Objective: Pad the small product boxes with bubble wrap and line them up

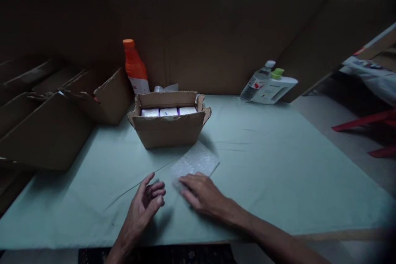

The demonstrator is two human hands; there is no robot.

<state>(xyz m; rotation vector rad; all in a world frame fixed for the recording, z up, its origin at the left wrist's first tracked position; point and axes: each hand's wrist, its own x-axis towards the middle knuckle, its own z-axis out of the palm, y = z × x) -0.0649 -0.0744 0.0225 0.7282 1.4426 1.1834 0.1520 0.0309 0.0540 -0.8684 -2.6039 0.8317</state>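
Note:
A small open cardboard box [168,130] stands on the pale green table cover [262,161], with three white packets [168,111] lined up inside. In front of it lies a sheet of bubble wrap [195,161]. My right hand [202,193] rests palm down on the near edge of that sheet, fingers stretched flat. My left hand [145,206] hovers just left of the sheet, fingers loosely curled and apart, holding nothing.
An orange bottle [135,67] stands behind the box. A clear bottle [256,81] and a white jug with a green cap [275,86] lie at the back right. Larger empty cartons [49,128] crowd the left. A cardboard wall [216,37] runs behind.

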